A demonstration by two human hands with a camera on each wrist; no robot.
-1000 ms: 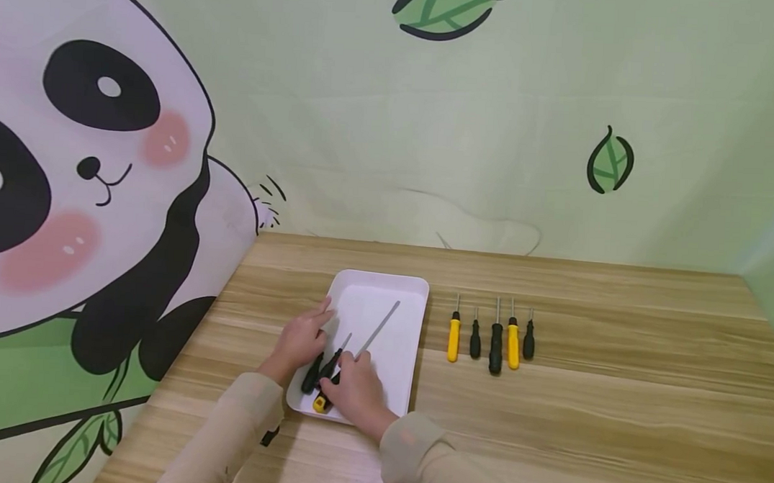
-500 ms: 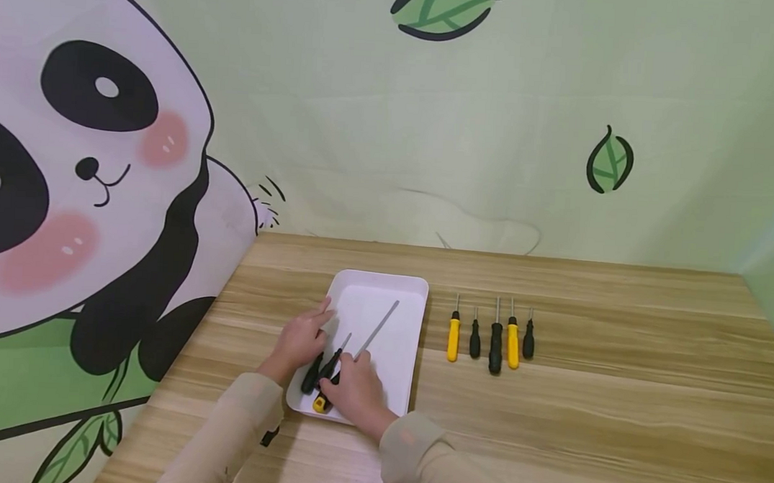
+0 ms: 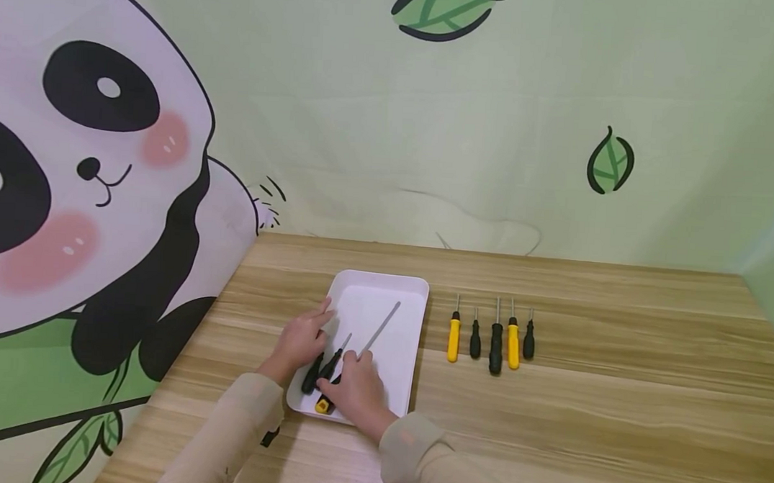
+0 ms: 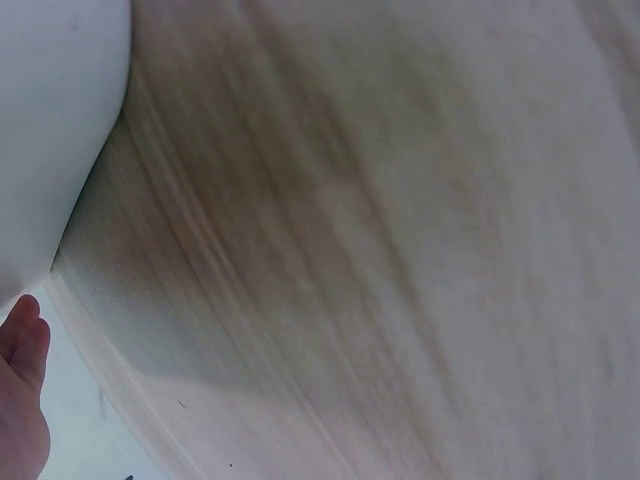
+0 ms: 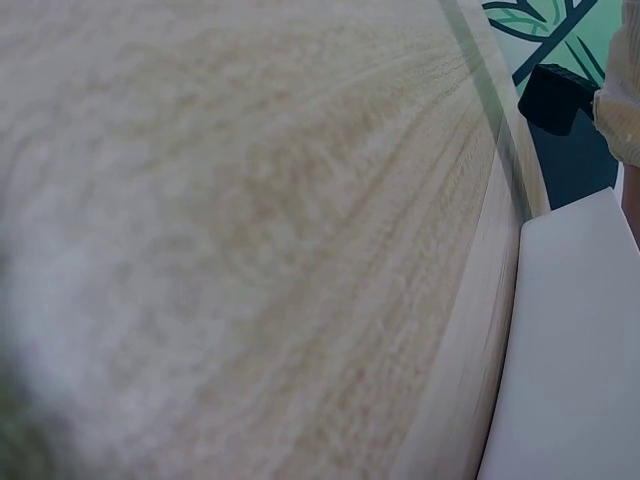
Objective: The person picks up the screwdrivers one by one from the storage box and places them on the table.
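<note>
My right hand [image 3: 360,388] grips the black handle of a long-shafted screwdriver [image 3: 381,328] with a yellow butt end, low over the white tray [image 3: 418,344]. Its shaft slants up to the right across the tray floor. Left of it lie two black-handled screwdrivers, one with its tip showing [image 3: 328,368] and another [image 3: 311,376] partly behind my left hand. My left hand [image 3: 300,341] rests at the tray's left rim, fingers extended. In the left wrist view, fingers of the left hand [image 4: 25,350] show beside the tray's outer wall [image 4: 60,110].
Right of the tray, several screwdrivers stand in a row, tips away from me: yellow ones [image 3: 453,338] and black ones [image 3: 495,351]. All lie on a wooden table [image 3: 586,423]. Behind it rises a green wall cloth [image 3: 483,130] with a panda print.
Over the last half second the long screwdriver and my right fingers have shifted very slightly to the right. My left hand and the tray stay where they were.
</note>
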